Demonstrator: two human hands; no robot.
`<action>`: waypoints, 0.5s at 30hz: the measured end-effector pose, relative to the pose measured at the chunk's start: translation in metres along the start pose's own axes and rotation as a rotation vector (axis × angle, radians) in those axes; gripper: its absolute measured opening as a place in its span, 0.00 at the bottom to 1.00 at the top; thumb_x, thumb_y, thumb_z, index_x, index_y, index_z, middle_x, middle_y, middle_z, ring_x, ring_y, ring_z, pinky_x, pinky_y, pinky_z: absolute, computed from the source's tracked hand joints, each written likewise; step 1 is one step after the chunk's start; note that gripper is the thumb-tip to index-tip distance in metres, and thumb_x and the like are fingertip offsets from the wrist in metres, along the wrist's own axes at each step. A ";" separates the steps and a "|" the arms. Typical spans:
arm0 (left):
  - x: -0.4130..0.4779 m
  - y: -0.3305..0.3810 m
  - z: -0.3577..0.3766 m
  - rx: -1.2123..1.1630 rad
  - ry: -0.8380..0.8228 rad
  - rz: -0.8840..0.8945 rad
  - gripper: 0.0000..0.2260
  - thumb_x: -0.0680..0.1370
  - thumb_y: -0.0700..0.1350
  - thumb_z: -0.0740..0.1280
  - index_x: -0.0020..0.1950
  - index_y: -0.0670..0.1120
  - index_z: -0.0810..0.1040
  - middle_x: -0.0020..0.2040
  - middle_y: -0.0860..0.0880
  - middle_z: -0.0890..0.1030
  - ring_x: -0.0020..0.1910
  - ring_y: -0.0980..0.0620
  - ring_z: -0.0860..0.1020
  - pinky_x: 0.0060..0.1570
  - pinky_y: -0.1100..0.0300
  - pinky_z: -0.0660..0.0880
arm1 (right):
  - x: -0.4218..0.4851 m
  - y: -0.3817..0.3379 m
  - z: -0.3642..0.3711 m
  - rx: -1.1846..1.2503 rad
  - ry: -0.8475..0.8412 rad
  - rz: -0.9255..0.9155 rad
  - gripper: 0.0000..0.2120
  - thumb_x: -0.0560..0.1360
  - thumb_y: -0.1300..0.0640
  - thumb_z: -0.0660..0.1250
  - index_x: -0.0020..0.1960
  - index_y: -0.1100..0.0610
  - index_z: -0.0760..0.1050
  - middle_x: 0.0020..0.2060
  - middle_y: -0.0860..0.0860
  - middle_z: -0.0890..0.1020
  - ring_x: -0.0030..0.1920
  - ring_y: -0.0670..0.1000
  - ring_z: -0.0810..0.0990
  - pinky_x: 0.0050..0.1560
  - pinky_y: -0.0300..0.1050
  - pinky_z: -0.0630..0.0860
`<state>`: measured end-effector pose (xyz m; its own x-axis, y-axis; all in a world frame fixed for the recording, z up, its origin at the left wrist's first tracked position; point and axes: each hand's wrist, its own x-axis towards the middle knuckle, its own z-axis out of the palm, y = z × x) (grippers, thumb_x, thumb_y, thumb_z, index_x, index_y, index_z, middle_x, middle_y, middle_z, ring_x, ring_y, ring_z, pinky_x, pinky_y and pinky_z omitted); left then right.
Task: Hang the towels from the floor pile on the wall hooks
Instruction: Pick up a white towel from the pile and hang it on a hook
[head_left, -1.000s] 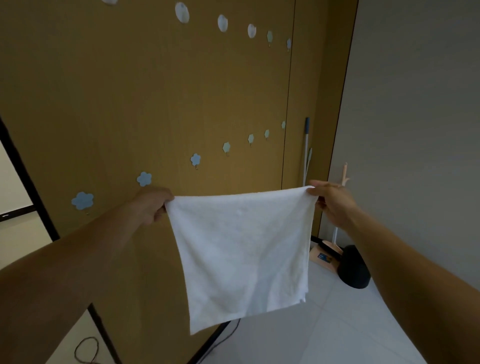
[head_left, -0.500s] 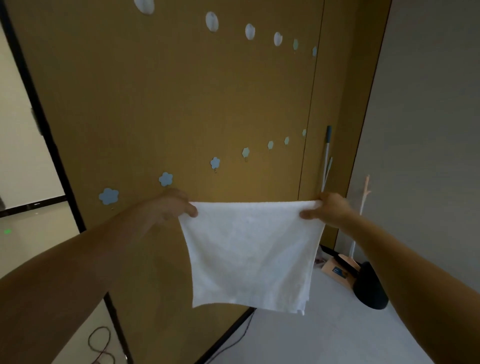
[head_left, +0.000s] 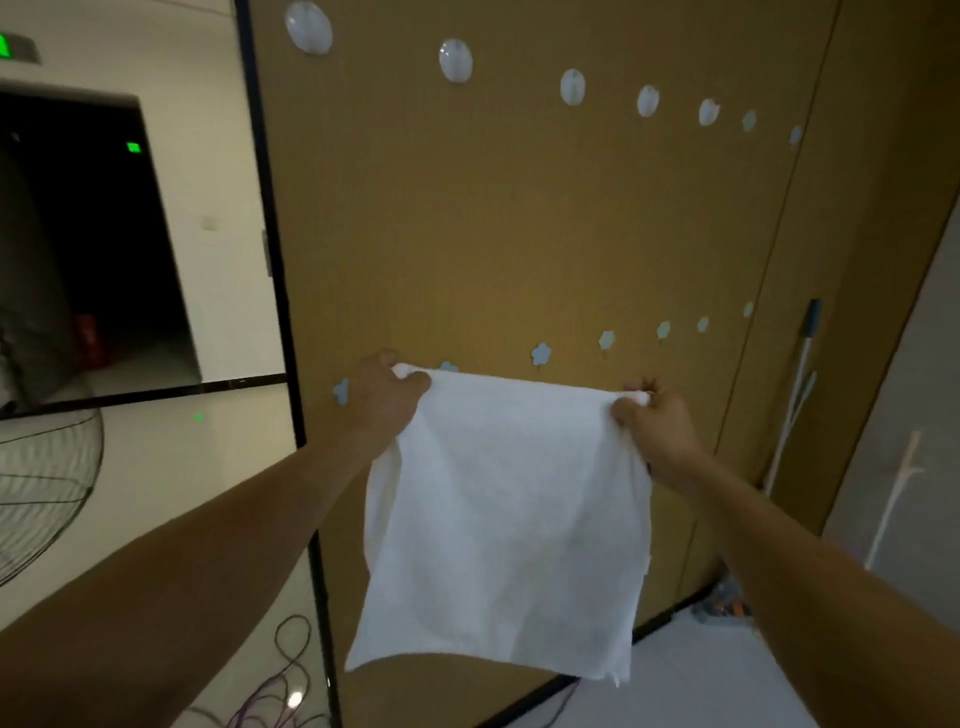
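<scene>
While you face the tan wooden wall panel (head_left: 519, 234), a row of pale blue flower-shaped hooks (head_left: 541, 354) runs just above the square white cloth towel (head_left: 509, 519), with round white hooks (head_left: 455, 60) higher up. No writing is readable. Your left hand (head_left: 387, 397) and right hand (head_left: 657, 423), arms outstretched, each pinch a top corner, stretching the towel flat before the panel.

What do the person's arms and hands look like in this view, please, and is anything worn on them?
Both arms are bare for as far as the frame shows them: no sleeve reaches into view. The left hand and right hand wear no gloves, and no watch, bracelet or ring is visible on the sides that face the camera. No markings show on either forearm.
</scene>
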<state>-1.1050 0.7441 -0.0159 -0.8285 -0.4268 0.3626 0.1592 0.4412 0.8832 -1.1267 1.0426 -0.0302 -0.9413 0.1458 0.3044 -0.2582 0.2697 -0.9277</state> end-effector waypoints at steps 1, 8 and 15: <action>-0.001 -0.004 -0.008 -0.076 0.004 -0.018 0.18 0.75 0.43 0.68 0.64 0.41 0.73 0.58 0.47 0.75 0.57 0.46 0.75 0.58 0.53 0.72 | -0.001 -0.005 0.013 0.046 -0.042 0.005 0.10 0.75 0.63 0.62 0.54 0.54 0.74 0.44 0.50 0.77 0.39 0.47 0.75 0.35 0.42 0.72; -0.007 -0.037 -0.064 -0.088 0.083 0.112 0.08 0.77 0.35 0.59 0.48 0.46 0.75 0.45 0.54 0.77 0.45 0.55 0.75 0.39 0.70 0.70 | -0.012 -0.027 0.097 -0.008 -0.679 -0.094 0.14 0.67 0.46 0.77 0.48 0.52 0.82 0.43 0.45 0.85 0.42 0.44 0.84 0.38 0.33 0.76; 0.011 -0.079 -0.107 0.296 -0.284 0.212 0.11 0.64 0.64 0.73 0.41 0.61 0.81 0.42 0.68 0.79 0.43 0.69 0.76 0.42 0.78 0.69 | -0.005 -0.028 0.184 -0.090 -0.563 -0.219 0.21 0.73 0.48 0.73 0.40 0.68 0.76 0.34 0.54 0.76 0.36 0.49 0.74 0.38 0.44 0.68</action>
<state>-1.0697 0.6202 -0.0498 -0.9150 -0.0884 0.3937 0.2146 0.7198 0.6602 -1.1547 0.8591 -0.0455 -0.8451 -0.4408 0.3026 -0.4626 0.3192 -0.8271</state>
